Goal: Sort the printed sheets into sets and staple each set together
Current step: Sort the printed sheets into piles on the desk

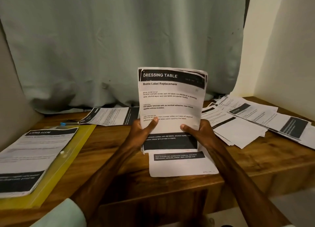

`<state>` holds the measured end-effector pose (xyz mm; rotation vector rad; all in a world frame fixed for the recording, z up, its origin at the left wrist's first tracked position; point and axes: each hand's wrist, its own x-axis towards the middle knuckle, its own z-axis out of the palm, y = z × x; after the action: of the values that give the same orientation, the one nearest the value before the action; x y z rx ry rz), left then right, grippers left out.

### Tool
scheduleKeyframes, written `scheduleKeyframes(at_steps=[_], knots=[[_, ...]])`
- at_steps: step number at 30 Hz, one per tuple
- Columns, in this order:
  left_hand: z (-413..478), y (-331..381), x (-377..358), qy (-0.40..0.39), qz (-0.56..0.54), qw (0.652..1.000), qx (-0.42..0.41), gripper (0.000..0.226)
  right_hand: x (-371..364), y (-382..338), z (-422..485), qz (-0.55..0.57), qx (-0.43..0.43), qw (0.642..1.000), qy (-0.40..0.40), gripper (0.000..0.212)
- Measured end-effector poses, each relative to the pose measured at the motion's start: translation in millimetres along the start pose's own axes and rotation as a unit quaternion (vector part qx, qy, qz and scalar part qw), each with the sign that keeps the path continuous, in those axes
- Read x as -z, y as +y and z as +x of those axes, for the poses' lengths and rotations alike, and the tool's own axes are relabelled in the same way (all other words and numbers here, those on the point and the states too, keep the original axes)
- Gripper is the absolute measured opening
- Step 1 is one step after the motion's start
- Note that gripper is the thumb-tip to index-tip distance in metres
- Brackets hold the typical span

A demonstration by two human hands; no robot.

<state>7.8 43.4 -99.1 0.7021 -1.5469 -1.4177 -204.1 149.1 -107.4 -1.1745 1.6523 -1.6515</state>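
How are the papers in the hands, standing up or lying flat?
Standing up. The left hand and right hand hold the stack upright, heading at top, over a flat sheet.

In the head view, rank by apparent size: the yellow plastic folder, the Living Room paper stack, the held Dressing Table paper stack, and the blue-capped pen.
1. yellow plastic folder, partly covered.
2. Living Room paper stack and Dressing Table paper stack: too alike to rank.
3. blue-capped pen.
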Motion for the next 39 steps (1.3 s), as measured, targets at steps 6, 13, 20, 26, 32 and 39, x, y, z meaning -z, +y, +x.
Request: scheduleKeyframes(at_steps=[6, 13, 20, 26, 32, 39], knots=[[-4, 9, -12, 0.034, -0.014, 0.998, -0.042, 0.009, -7, -12, -3, -0.030, 0.061, 0.997, 0.027, 0.021], [-9, -1, -17, 0.049, 0.054, 0.996, -0.053, 0.011, -7, 7, -8, -0.043, 0.059, 0.997, 0.039, 0.025], [-4, 31, 13, 0.104, 0.162, 0.977, -0.095, 0.033, -22, -22, -4, -0.075, 0.087, 0.993, 0.022, 0.025], [-25, 53, 98, 0.145, 0.258, 0.955, -0.025, 0.035, -80, -31, -10, -0.058, 0.039, 0.993, -0.091, 0.027], [-51, 40, 183, 0.124, 0.408, 0.897, 0.116, 0.045, -154, -9, -24, -0.122, 0.001, 0.974, -0.193, 0.022], [-67, 24, 229, 0.104, 0.498, 0.838, 0.196, 0.070, -197, -4, -42, -0.205, -0.018, 0.953, -0.221, 0.030]])
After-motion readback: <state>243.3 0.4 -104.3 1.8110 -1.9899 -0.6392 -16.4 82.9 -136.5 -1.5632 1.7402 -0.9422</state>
